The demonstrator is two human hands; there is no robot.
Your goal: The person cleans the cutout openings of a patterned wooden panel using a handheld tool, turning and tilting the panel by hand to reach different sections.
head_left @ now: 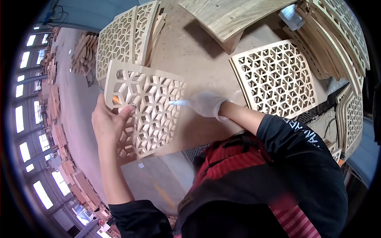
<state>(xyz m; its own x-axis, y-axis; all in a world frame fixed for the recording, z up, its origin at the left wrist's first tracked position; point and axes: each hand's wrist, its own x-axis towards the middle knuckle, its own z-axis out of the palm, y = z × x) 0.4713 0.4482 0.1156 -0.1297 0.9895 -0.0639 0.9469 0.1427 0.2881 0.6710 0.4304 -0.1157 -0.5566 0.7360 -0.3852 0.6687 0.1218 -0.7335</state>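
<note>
My bare left hand (109,123) grips the left edge of a wooden lattice panel (137,89), its thumb on the near face. The panel is tilted up, with cut-out star and diamond openings. Something orange (116,99) shows through an opening beside my left fingers; its kind is unclear. My right hand (208,105), in a white glove and blurred, is closed around a slim pale tool (178,102). That tool points left, its tip at the panel's right-hand openings. Whether the tip touches the wood cannot be made out.
Flat on the table (174,37) to the right lies a stack of lattice panels (278,79). More lattice panels (119,37) lean at the back left. A wooden board (234,18) juts in at the top, and curved wooden pieces (317,47) are piled at the right.
</note>
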